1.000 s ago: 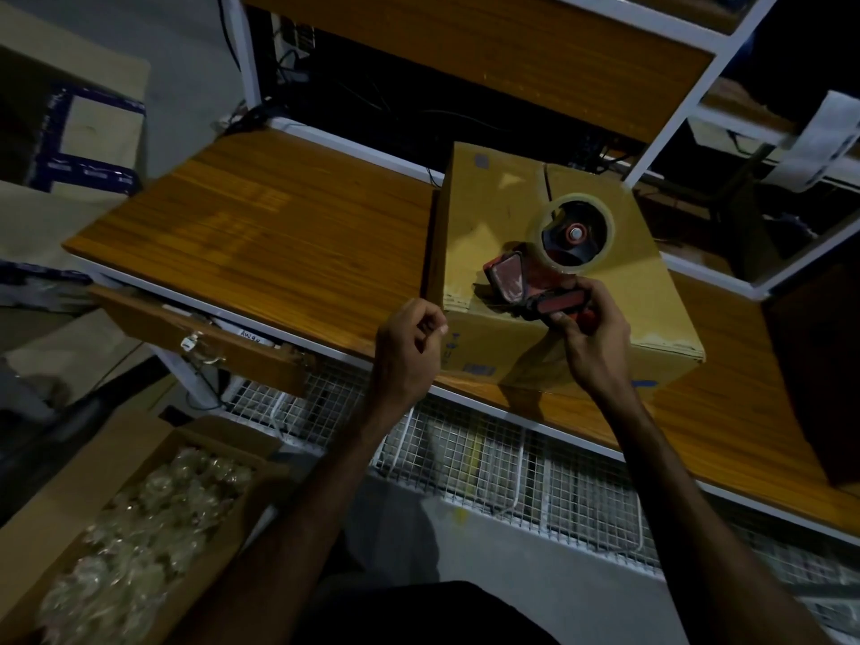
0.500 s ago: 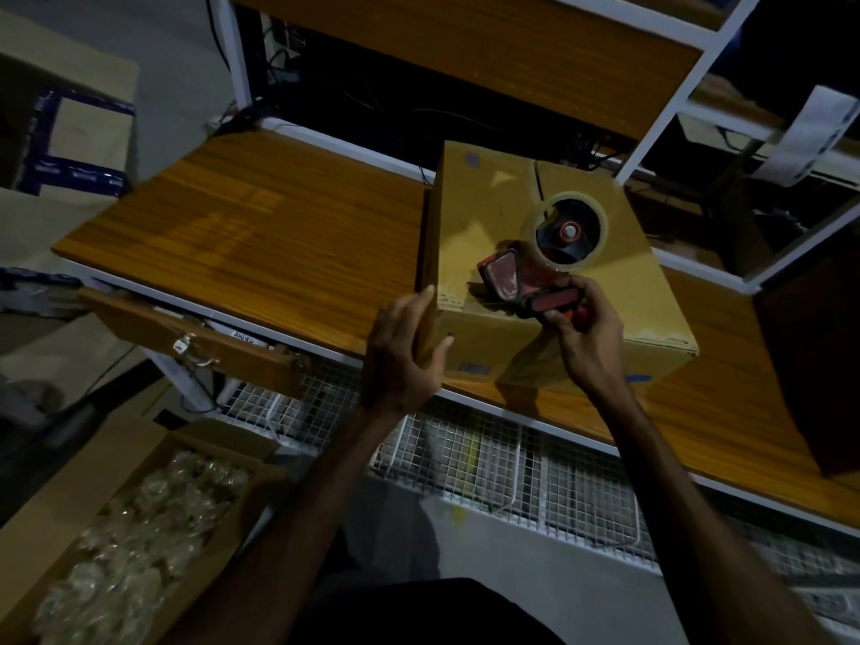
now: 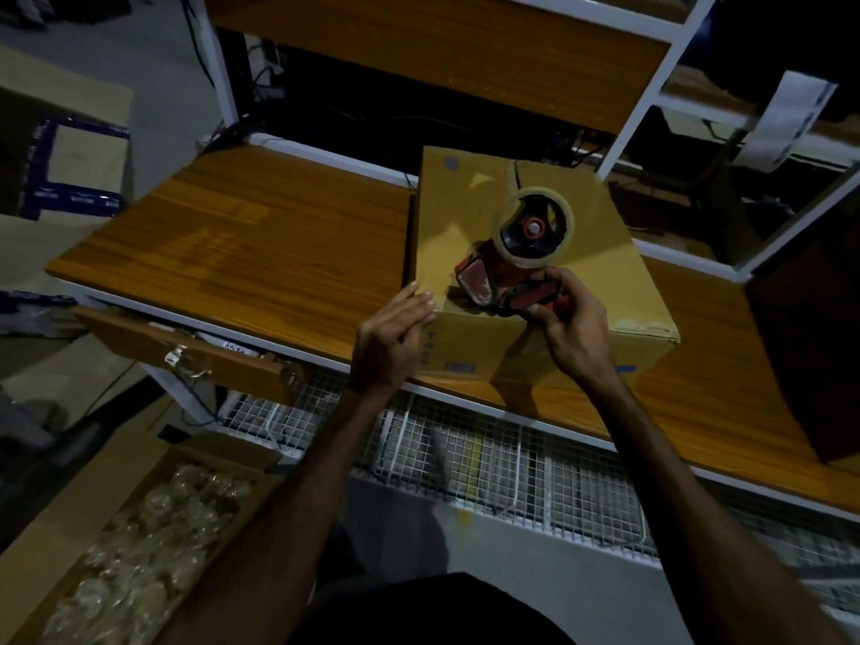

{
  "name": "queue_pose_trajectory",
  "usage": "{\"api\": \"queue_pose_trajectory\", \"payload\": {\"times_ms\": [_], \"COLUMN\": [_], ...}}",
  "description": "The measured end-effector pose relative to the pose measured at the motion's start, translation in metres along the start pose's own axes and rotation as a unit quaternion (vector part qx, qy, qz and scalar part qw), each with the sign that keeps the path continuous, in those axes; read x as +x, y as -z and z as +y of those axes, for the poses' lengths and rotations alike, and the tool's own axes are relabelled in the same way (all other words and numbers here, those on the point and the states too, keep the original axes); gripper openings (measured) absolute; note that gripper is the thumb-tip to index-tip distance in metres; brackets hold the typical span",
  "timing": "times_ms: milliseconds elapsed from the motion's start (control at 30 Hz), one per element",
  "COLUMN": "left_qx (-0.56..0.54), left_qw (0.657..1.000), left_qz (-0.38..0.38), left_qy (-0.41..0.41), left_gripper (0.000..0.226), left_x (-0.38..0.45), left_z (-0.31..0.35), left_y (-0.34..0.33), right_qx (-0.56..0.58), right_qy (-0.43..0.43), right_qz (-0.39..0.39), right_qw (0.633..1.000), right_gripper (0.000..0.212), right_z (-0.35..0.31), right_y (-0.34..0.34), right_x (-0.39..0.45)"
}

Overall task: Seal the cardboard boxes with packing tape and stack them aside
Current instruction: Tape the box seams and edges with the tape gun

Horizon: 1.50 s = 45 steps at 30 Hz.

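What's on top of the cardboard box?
A red tape dispenser gripped by the right hand, and the left hand's fingertips at the cardboard box near corner. Contents hidden: flaps closed.

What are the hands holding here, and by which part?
The right hand grips the red tape dispenser by its handle. The left hand holds nothing; its straight fingers rest on the cardboard box at its near left corner.

My right hand (image 3: 570,325) covers the handle of the tape dispenser (image 3: 514,265), so I can't see the grip itself. Left hand (image 3: 388,339) hides the near-left corner of the cardboard box (image 3: 465,225). Box of clear pieces (image 3: 116,551) bottom left is cut off by the frame edge; contents too dim to ID. Print on the box front is too small to read.
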<state>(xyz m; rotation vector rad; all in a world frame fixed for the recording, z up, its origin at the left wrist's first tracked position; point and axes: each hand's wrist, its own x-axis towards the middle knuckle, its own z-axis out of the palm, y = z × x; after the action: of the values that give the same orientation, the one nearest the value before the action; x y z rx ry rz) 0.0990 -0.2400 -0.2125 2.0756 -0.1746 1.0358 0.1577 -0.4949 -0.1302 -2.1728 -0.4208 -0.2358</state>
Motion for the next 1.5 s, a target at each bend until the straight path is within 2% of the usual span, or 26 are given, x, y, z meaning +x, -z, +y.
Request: {"api": "queue_pose_trajectory", "payload": {"times_ms": [100, 200, 300, 433, 567, 733, 867, 1033, 1233, 1333, 1500], "left_qx": [-0.004, -0.011, -0.022, -0.002, 0.073, 0.200, 0.227, 0.209, 0.206, 0.211, 0.218], "left_qw": [1.000, 1.000, 1.000, 1.000, 0.997, 0.978, 0.965, 0.959, 0.961, 0.961, 0.960], "left_qz": [0.010, 0.010, 0.014, 0.017, -0.019, -0.056, -0.121, -0.178, -0.178, -0.163, -0.141], "left_qy": [-0.009, -0.001, 0.012, 0.011, -0.007, -0.033, -0.057, -0.070, -0.041, -0.067, -0.103], "left_gripper": [0.025, 0.023, 0.023, 0.026, 0.026, 0.036, 0.035, 0.028, 0.015, 0.010, 0.015], "left_x": [0.000, 0.000, -0.003, -0.003, -0.007, -0.009, -0.003, 0.014, 0.022, 0.016, 0.010], "left_z": [-0.001, -0.001, 0.003, 0.003, 0.009, 0.046, 0.099, 0.157, 0.174, 0.165, 0.163], "left_y": [0.000, -0.001, -0.003, -0.006, -0.005, -0.029, -0.083, -0.152, -0.180, -0.182, -0.183], "right_qx": [-0.035, -0.058, -0.040, -0.011, -0.005, 0.000, 0.000, -0.003, 0.017, 0.026, 0.035], "right_qy": [-0.002, -0.049, -0.052, -0.074, -0.052, -0.033, -0.022, -0.029, -0.038, -0.042, -0.049], "right_qz": [0.033, 0.052, 0.047, 0.063, 0.048, 0.048, 0.039, 0.031, 0.027, 0.021, 0.002], "right_qw": [0.999, 0.996, 0.997, 0.995, 0.997, 0.998, 0.999, 0.999, 0.999, 0.999, 0.998], "right_gripper": [0.042, 0.046, 0.032, 0.036, 0.030, 0.034, 0.035, 0.037, 0.040, 0.040, 0.041], "right_z": [0.029, 0.075, 0.107, 0.124, 0.140, 0.156, 0.163, 0.166, 0.173, 0.170, 0.176], "right_y": [0.032, 0.091, 0.142, 0.179, 0.183, 0.184, 0.186, 0.188, 0.188, 0.191, 0.206], "right_x": [0.002, -0.003, -0.013, -0.022, -0.021, -0.017, -0.016, -0.011, -0.008, -0.006, -0.003]}}
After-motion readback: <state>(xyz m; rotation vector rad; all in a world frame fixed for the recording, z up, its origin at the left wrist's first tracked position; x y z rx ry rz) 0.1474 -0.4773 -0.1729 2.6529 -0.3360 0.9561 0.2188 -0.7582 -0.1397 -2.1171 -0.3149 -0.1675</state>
